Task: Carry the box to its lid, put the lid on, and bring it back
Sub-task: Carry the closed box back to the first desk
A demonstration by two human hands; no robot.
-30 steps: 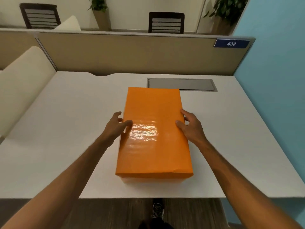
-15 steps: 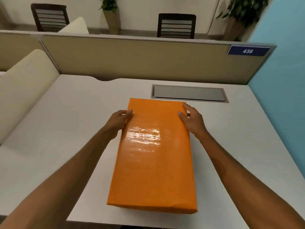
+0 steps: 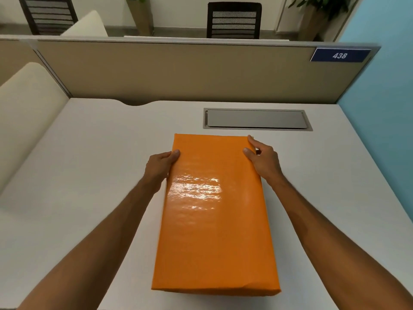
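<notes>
Behind the orange box, a blue plate reads "438".

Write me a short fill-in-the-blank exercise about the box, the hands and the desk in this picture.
1. The box on the desk is ____ in colour.
2. The left hand and right hand hold the box by its long ____.
3. The blue sign on the partition reads ____.

Missing words: orange; sides; 438

Now gripping nearer the far corners of the orange box, both hands further forward than a second ago.
</notes>
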